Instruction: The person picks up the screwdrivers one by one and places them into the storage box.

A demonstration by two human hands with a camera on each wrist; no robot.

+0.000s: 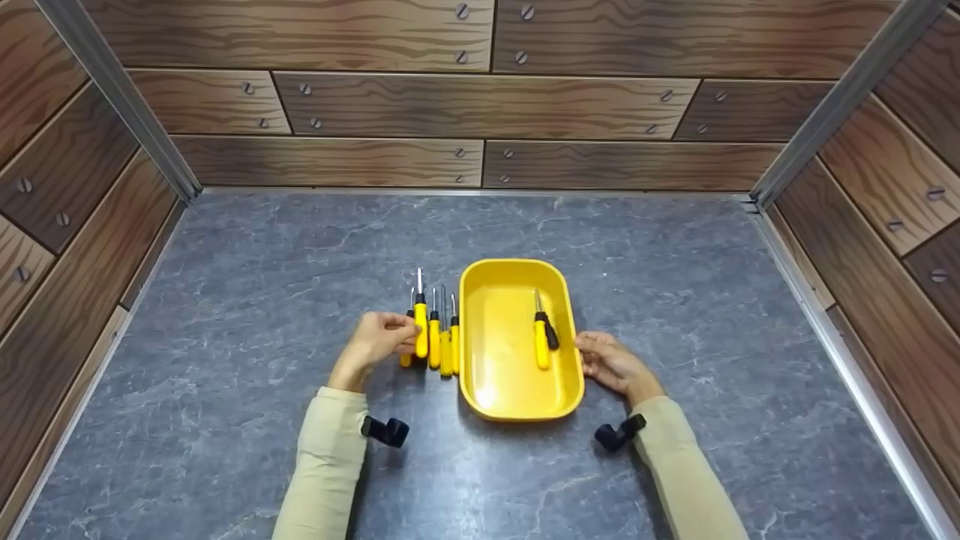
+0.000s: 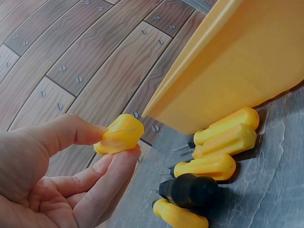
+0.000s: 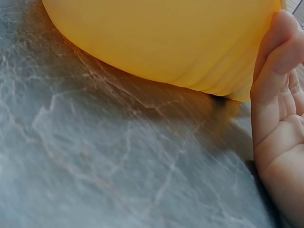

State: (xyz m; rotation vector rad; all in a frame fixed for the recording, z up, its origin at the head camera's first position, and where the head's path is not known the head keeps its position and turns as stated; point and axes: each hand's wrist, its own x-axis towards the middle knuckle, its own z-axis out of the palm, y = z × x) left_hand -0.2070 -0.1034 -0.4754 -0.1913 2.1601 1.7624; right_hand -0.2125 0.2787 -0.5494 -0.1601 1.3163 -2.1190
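My left hand pinches a yellow-handled screwdriver between thumb and fingers, shaft pointing away from me. In the left wrist view the butt of its handle faces the camera, raised over the table. Below and beside it lies a row of several screwdrivers, mostly yellow-handled, with one black handle among them. Right of the row stands a yellow bin. Inside lie a yellow-handled screwdriver and a black-handled one. My right hand touches the bin's right side near the rim, fingers relaxed.
The grey marbled tabletop is bounded by wood-patterned panels at the back and both sides. Metal strips run along its edges. A black wrist mount sticks out from each sleeve.
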